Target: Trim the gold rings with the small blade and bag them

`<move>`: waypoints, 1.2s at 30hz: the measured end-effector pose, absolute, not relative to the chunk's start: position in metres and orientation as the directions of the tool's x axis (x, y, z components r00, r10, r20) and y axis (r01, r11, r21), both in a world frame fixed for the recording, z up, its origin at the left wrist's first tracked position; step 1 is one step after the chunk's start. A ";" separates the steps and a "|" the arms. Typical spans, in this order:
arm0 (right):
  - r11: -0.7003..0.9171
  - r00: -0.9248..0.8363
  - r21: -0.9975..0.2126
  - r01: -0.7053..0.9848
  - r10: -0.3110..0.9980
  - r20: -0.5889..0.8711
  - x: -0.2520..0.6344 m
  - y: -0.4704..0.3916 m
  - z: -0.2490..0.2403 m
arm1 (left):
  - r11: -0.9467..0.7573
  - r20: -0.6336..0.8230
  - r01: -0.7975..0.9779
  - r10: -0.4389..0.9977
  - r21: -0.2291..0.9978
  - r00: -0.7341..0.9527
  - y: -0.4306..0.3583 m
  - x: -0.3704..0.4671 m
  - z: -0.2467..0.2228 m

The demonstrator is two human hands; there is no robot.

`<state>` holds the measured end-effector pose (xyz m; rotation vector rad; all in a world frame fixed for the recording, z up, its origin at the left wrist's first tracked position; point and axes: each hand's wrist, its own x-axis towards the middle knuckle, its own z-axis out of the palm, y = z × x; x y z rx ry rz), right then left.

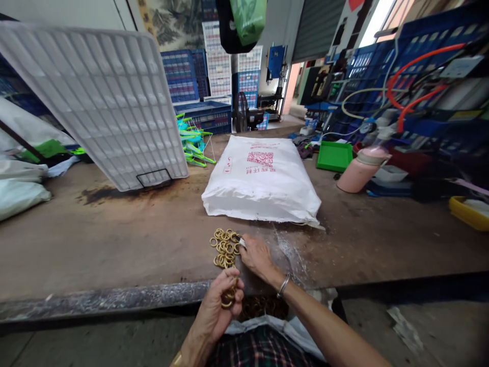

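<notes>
Several brass-coloured rings (225,247) lie in a loose pile near the front edge of the brown table (164,250). My left hand (221,303) is just in front of the pile, its fingers curled round a few of the same rings (228,298). At the pile's right side rests my right hand (257,255), with a bracelet at the wrist. Its thumb and forefinger are closed near a small white and black item (241,241) beside the rings. More dark rings (263,306) show in a white bag below the table edge, over the lap.
A white printed sack (263,178) lies behind the rings. To the left a white plastic tray (114,102) stands tilted, with green hangers (193,142) beside it. At the right are a green tray (334,156), a pink bottle (361,171) and a yellow tray (468,214).
</notes>
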<state>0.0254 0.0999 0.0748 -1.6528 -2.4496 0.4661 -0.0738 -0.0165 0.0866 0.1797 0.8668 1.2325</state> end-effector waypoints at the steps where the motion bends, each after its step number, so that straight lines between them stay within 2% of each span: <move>1: 0.350 -0.385 -0.347 0.870 0.922 -0.035 0.026 0.101 0.073 | 0.355 -0.478 -0.768 0.875 0.533 0.073 -0.016 -0.075 0.085; 5: 0.384 -0.402 -0.458 0.802 0.913 0.062 0.032 0.104 0.068 | 0.310 -0.498 -0.820 0.867 0.481 0.035 -0.013 -0.078 0.079; 8: 0.370 -0.394 -0.593 0.715 0.914 0.095 0.039 0.101 0.068 | 0.289 -0.526 -0.806 0.850 0.517 -0.033 -0.012 -0.078 0.080; 12: 0.418 -0.471 -0.750 0.514 0.867 0.161 0.047 0.083 0.070 | 0.252 -0.479 -0.714 0.868 0.653 -0.131 -0.008 -0.075 0.080; 15: 0.467 -0.535 -0.773 0.430 0.821 0.199 0.050 0.065 0.070 | 0.228 -0.423 -0.574 0.876 0.787 -0.232 -0.005 -0.071 0.074; 18: 0.499 -0.583 -0.770 0.397 0.785 0.208 0.051 0.054 0.067 | 0.250 -0.366 -0.394 0.895 0.884 -0.254 -0.004 -0.068 0.067; 24: 0.385 -0.544 -0.849 0.362 0.827 0.143 0.052 0.050 0.068 | 0.290 -0.332 -0.177 0.896 0.941 -0.297 -0.006 -0.066 0.068; 27: 0.279 -0.525 -0.896 0.345 0.849 0.062 0.052 0.052 0.073 | 0.172 -0.143 0.049 0.921 0.984 -0.361 -0.007 -0.066 0.073; 30: 0.168 -0.520 -0.930 0.328 0.854 -0.030 0.052 0.054 0.073 | 0.063 0.012 0.210 0.941 0.976 -0.339 -0.006 -0.066 0.075; 33: 0.077 -0.535 -0.956 0.284 0.840 -0.091 0.051 0.056 0.067 | 0.053 0.016 0.215 0.952 0.975 -0.307 -0.006 -0.068 0.075; 36: 0.087 -0.513 -0.961 0.261 0.856 -0.062 0.051 0.057 0.062 | 0.112 -0.074 0.123 0.957 0.986 -0.280 -0.006 -0.068 0.075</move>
